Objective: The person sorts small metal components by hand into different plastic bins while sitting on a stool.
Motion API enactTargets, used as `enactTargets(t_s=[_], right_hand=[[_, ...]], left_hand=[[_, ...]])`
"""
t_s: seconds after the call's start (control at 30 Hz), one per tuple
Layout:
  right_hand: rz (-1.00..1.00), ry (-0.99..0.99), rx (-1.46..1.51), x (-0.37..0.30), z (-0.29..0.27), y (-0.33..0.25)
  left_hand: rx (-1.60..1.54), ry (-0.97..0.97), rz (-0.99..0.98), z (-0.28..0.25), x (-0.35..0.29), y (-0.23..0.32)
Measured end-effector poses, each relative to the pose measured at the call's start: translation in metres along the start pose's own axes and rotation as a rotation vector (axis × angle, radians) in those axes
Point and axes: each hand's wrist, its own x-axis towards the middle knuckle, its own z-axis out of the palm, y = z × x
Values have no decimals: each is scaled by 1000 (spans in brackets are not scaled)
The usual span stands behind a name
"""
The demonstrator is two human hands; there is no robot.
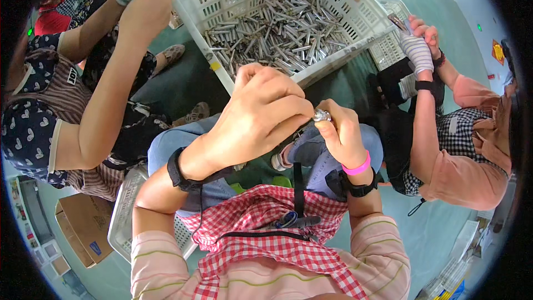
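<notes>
A small shiny silver metal piece [321, 115] sits between the thumb and fingers of my right hand [343, 133], in front of the near edge of a white plastic crate [214, 72]. My left hand [261, 114] is closed, its fingers curled and their tips meeting at the left side of that piece. Whatever the left fingers pinch is hidden behind them. Inside the crate lies a heap of slim silver metal parts [283, 28], loose and pointing every way.
At the left a person [72, 105] holds both hands up over the crate's far left side. At the right another person [455, 122] wears a striped glove and holds a metal part [397, 22]. A white basket [125, 211] and cardboard box [83, 225] stand lower left.
</notes>
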Motion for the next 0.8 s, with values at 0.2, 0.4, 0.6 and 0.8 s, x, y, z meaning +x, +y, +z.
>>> enactTargets(t_s=[0.2, 0.4, 0.6, 0.8], right_hand=[[16, -88, 44, 0, 0, 4], [60, -167, 103, 1, -2, -1], [88, -253, 132, 0, 0, 1], [97, -251, 180, 1, 0, 2]], left_hand=[[29, -3, 55, 0, 0, 0], [43, -47, 138, -6, 2, -4], [-28, -144, 128, -8, 4, -7], [-10, -205, 107, -4, 3, -7]])
